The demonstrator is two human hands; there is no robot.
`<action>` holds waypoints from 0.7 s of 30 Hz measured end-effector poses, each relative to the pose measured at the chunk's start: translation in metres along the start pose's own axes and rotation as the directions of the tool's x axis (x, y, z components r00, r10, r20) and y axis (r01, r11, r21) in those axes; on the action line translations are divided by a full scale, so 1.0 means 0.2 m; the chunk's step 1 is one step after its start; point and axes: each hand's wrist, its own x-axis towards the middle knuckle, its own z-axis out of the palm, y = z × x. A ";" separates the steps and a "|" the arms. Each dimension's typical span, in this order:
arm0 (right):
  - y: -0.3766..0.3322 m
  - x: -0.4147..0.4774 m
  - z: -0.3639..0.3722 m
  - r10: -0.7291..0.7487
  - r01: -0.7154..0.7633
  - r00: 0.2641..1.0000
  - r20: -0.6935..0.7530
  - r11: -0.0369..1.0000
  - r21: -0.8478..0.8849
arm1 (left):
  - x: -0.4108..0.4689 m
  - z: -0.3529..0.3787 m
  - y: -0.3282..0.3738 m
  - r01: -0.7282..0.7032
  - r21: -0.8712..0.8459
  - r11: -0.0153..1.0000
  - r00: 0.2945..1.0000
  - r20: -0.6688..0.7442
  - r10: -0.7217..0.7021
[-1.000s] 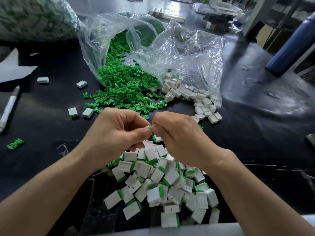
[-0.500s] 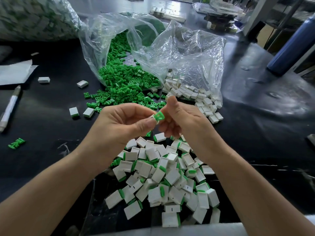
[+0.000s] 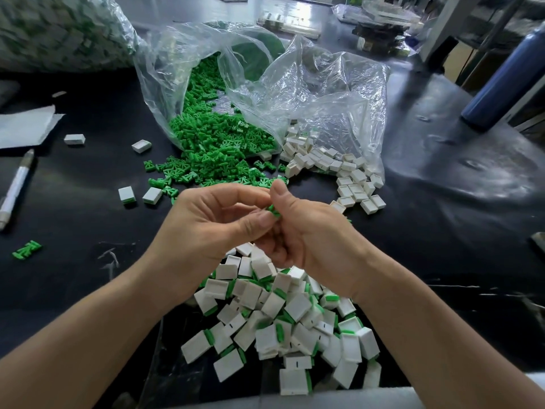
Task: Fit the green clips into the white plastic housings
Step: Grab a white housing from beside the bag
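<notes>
Green clip pinched by left hand fingers; right hand fingers curled, on what I cannot tell. Square it to the housing, then press straight

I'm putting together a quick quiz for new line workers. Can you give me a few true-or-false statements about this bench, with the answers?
1. Loose green clips spill from a clear plastic bag. True.
2. The near pile in front of the person holds only empty housings. False: many there show green fitted in them. The empty white housings lie further back.
3. The pen lies at the right of the black table. False: it lies at the left.
4. The left hand and right hand meet on one green clip. True.
</notes>
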 end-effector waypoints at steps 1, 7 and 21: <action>0.00 0.00 0.00 -0.004 0.004 1.000 -0.003 1.000 -0.013 | 0.00 0.00 0.00 -0.003 -0.005 1.000 1.000 0.000 0.003; 0.01 0.00 0.02 -0.047 0.044 0.998 -0.045 0.998 -0.051 | 0.00 -0.01 0.00 0.022 0.004 1.000 1.000 0.004 -0.022; -0.01 0.00 0.02 -0.019 0.019 1.000 -0.005 1.000 -0.018 | 0.01 -0.01 0.01 0.067 -0.066 0.996 0.997 -0.046 -0.070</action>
